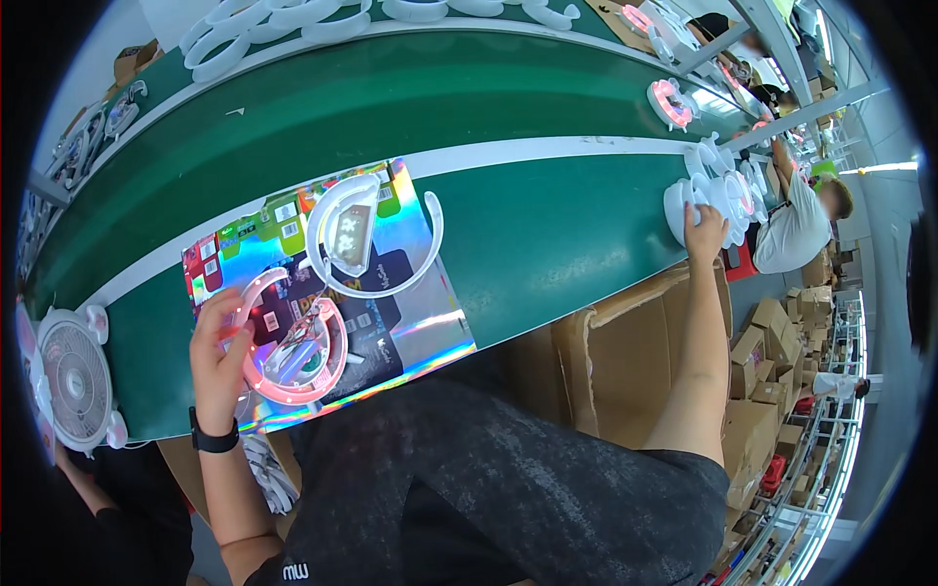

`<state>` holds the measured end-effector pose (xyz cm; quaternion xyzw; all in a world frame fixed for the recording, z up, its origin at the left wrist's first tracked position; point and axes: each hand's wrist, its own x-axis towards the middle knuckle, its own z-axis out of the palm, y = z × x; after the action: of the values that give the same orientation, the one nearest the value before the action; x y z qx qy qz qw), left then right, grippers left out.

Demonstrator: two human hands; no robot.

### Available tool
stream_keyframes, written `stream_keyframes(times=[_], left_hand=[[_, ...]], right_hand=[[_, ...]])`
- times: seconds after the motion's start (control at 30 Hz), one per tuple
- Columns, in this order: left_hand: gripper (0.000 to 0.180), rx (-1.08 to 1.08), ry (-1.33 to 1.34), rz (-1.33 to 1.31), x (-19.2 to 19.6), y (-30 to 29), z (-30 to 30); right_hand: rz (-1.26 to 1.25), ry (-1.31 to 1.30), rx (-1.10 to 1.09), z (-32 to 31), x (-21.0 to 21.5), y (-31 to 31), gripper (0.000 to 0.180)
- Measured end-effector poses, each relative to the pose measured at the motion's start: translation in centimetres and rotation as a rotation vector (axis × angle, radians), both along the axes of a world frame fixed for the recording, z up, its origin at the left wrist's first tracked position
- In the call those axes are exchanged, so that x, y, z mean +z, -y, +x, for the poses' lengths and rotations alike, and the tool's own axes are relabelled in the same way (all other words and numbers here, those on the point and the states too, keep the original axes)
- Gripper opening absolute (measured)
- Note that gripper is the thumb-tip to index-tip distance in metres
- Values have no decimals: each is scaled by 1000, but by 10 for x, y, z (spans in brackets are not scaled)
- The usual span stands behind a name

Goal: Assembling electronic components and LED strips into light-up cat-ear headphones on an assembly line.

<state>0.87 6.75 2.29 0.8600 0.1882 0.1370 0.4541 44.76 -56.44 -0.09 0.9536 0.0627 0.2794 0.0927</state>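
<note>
Pink fan ring under the left hand, white fan parts under the right.

The left hand [220, 347] grips the pink ring [293, 352], which lies on a shiny holographic sheet [430, 322] beside a white ring [371, 239]. The right hand [703, 232] rests spread over stacked white fan parts [718, 190] farther along the green conveyor belt [547, 234]; cardboard boxes [772, 371] crowd the factory floor.

Bright, even overhead light is filling the scene; glare is flashing off the holographic sheet [322, 293]; fisheye edges are bending and darkening.
</note>
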Motion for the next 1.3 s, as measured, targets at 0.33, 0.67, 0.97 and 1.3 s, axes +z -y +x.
stream_keyframes(times=[0.33, 0.67, 0.97, 1.3], left_hand=[[29, 288, 182, -157, -7, -38, -48], [92, -9, -88, 183, -18, 0, -49], [112, -26, -243, 336, -34, 38, -31], [111, 106, -92, 463, -45, 58, -26]], right_hand=[[12, -180, -522, 85, 18, 107, 51], [566, 320, 165, 88, 49, 42, 18], [1359, -475, 901, -142, 95, -254, 14], [265, -481, 1571, -317, 54, -428, 39]])
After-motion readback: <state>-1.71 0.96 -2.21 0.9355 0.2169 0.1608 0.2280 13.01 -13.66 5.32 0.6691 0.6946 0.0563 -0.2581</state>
